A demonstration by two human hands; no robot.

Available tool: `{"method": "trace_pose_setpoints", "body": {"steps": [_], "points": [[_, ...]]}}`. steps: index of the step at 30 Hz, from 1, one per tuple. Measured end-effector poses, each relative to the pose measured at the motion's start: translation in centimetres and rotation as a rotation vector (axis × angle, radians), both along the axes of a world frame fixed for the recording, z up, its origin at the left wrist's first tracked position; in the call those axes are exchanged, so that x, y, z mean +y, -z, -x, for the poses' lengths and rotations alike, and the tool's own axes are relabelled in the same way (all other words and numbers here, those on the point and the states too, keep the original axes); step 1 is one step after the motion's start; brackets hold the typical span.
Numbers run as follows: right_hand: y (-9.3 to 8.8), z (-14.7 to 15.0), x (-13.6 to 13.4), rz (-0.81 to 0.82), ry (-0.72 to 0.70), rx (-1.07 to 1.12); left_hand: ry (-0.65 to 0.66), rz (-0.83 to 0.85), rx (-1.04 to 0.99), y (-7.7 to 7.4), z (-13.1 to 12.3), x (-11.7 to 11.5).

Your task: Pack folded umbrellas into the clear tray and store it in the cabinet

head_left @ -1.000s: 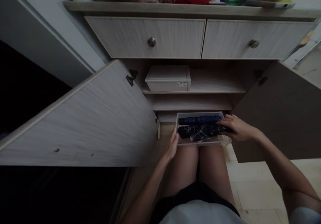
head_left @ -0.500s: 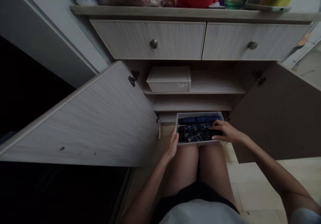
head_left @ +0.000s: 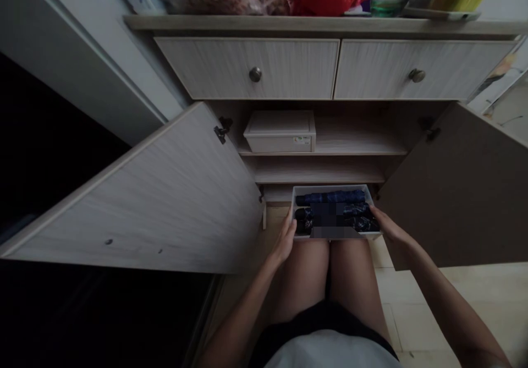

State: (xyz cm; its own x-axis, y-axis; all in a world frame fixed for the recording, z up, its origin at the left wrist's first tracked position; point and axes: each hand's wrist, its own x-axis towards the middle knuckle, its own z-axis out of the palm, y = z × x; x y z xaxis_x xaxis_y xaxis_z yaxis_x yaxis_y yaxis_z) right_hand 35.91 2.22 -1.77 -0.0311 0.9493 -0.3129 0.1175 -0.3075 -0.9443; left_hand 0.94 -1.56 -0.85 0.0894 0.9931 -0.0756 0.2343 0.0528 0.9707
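Observation:
A white plastic bin (head_left: 295, 197) rests on my knees in front of an open cabinet. Inside it lie dark blue folded umbrellas (head_left: 330, 197), one plain and one checked. My left hand (head_left: 285, 239) grips the bin's left side with fingers curled on the rim. On the opposite side, my right hand (head_left: 385, 226) holds the bin's right edge. Part of the bin's contents is blurred out.
The cabinet has two open doors, the left door (head_left: 157, 192) and the right door (head_left: 454, 192). A lidded white box (head_left: 280, 130) sits on the upper shelf. Two drawers with round knobs (head_left: 255, 73) are above. Bags and a glass crowd the cabinet top. Light floor tiles lie at the right.
My right hand let go of the checked umbrella, which now lies in the bin, and moved to the bin's right edge. The left hand stayed on the left side.

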Motion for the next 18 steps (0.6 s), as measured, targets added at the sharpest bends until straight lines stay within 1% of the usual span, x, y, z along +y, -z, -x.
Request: {"method": "trace_pose_setpoints", "body": {"steps": [2, 3, 5, 6, 7, 10, 12, 14, 15, 16, 18], "points": [[0.5, 0.1, -0.2, -0.027, 0.046, -0.004, 0.016, 0.002, 0.025, -0.1, 0.6, 0.2], [0.7, 0.0, -0.3, -0.037, 0.054, -0.004, 0.038, 0.012, 0.041, -0.4, 1.1, 0.6], [1.0, -0.3, -0.4, -0.048, 0.047, 0.000, 0.067, 0.035, 0.076, -1.5, 2.8, 2.6], [1.0, -0.4, -0.4, -0.052, 0.038, 0.002, 0.054, 0.047, 0.098, -2.5, 3.9, 4.1], [1.0, -0.4, -0.5, -0.058, 0.027, 0.000, -0.018, 0.027, 0.119, -3.7, 5.0, 6.0], [0.7, -0.3, -0.8, -0.078, 0.019, -0.026, -0.413, -0.190, 0.219, -8.1, 8.0, 13.1], [0.3, 0.0, -1.0, -0.082, 0.016, -0.047, -0.625, -0.261, 0.250, -10.9, 9.3, 18.0], [-0.1, 0.2, -1.3, -0.092, 0.013, -0.070, -0.729, -0.272, 0.300, -12.9, 9.9, 22.1], [-0.3, 0.3, -1.4, -0.101, 0.013, -0.081, -0.756, -0.245, 0.300, -13.5, 10.0, 23.8], [-0.4, 0.4, -1.5, -0.109, 0.012, -0.091, -0.767, -0.205, 0.280, -13.8, 10.1, 25.1], [-0.5, 0.4, -1.6, -0.116, 0.014, -0.097, -0.722, -0.172, 0.205, -13.7, 10.0, 27.0]]}}
